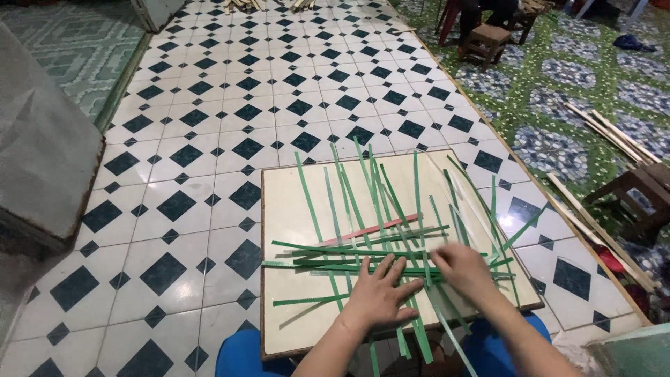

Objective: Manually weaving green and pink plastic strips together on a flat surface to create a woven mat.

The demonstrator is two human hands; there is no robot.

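Even indoor light, soft shadows, slight wide-angle edge distortion.
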